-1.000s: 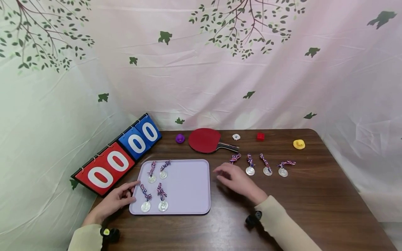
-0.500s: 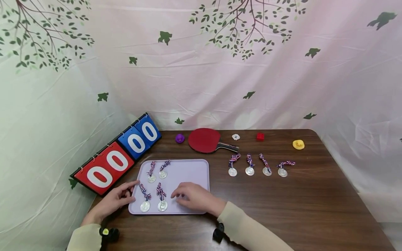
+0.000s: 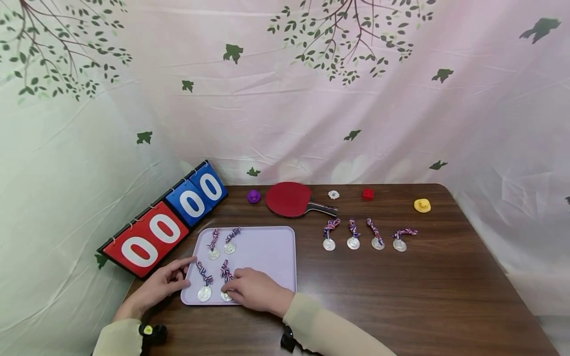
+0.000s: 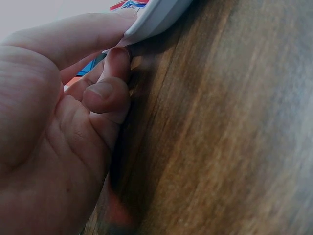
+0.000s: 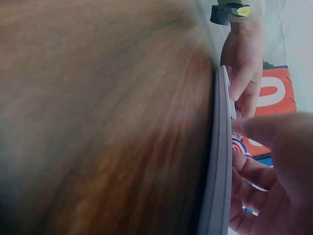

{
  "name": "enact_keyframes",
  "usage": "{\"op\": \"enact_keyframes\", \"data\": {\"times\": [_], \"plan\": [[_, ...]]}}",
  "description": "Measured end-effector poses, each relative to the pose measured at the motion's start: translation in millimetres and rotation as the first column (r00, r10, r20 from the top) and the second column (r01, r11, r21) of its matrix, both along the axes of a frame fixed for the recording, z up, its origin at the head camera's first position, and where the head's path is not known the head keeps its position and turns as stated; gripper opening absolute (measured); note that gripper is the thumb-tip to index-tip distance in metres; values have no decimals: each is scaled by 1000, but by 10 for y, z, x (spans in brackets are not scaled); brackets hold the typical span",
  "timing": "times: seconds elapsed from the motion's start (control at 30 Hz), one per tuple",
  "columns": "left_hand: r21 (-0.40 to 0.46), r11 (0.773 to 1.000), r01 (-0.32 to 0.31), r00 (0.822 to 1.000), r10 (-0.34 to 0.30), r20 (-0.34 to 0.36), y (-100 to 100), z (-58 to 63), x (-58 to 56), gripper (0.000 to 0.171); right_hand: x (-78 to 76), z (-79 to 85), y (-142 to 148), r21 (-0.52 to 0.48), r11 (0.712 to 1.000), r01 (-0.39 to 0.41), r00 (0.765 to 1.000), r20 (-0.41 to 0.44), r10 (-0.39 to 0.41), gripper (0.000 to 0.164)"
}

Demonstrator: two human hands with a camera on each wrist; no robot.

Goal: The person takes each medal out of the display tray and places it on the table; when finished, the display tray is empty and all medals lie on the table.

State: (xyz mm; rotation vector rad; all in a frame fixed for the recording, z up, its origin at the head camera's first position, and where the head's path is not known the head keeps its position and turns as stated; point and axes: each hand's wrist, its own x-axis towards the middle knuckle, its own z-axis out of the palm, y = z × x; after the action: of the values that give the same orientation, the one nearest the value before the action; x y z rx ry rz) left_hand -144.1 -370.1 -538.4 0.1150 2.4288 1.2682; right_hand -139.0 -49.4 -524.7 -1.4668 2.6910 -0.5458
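Note:
The lilac tray (image 3: 271,247) bears several silver medals with knotted striped ribbons. Of these, one medal (image 3: 213,253) and a second medal (image 3: 229,247) lie at the back, a third medal (image 3: 205,294) at the front left. My left hand (image 3: 158,287) rests at the tray's left edge, its thumb (image 4: 110,29) touching the rim and its other fingers loosely bent. My right hand (image 3: 258,291) reaches over the tray's front and grips the front right medal (image 3: 225,296) between thumb and fingertips, partly covering it. Its striped ribbon (image 5: 239,146) shows between them in the right wrist view.
Several more medals lie right of the tray, from the left medal (image 3: 329,244) to the right medal (image 3: 399,245). Behind them are a red table tennis bat (image 3: 288,199), purple toy (image 3: 254,196), white piece (image 3: 333,195), red block (image 3: 368,194) and yellow duck (image 3: 422,205). A flip scoreboard (image 3: 162,222) leans left.
My right hand has moved left from beside the loose medals, across the tray, to the front right medal. My left hand has stayed at the tray's edge.

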Motion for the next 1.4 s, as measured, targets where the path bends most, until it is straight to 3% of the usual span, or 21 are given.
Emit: {"op": "enact_keyframes", "data": {"times": [0.3,0.47,0.7,0.93,1.13,1.23,1.4], "plan": [[-7,1000,1,1000,-1,1,-6,-2,-1,59,4,-46,-93,26,998,54,994,-95,-52,26],[-7,1000,-6,1000,6,5,4,-8,7,60,18,-45,-97,34,996,81,989,-124,-76,19],[-7,1000,-27,1000,27,11,7,1,20,62,21,-22,-113,28,993,110,994,-7,-110,21],[0,1000,-20,1000,20,11,9,2,23,63,27,-7,-74,-77,993,89,987,141,-77,24],[-8,999,-33,999,33,13,9,7,27,64,-31,-20,0,-186,976,112,945,324,-47,26],[-10,1000,-25,1000,25,10,5,6,32,64,-62,-38,49,-257,958,128,905,425,-7,28],[-1,1000,-10,1000,10,7,2,10,28,62,-103,-45,175,-336,922,194,818,574,38,34]]}}
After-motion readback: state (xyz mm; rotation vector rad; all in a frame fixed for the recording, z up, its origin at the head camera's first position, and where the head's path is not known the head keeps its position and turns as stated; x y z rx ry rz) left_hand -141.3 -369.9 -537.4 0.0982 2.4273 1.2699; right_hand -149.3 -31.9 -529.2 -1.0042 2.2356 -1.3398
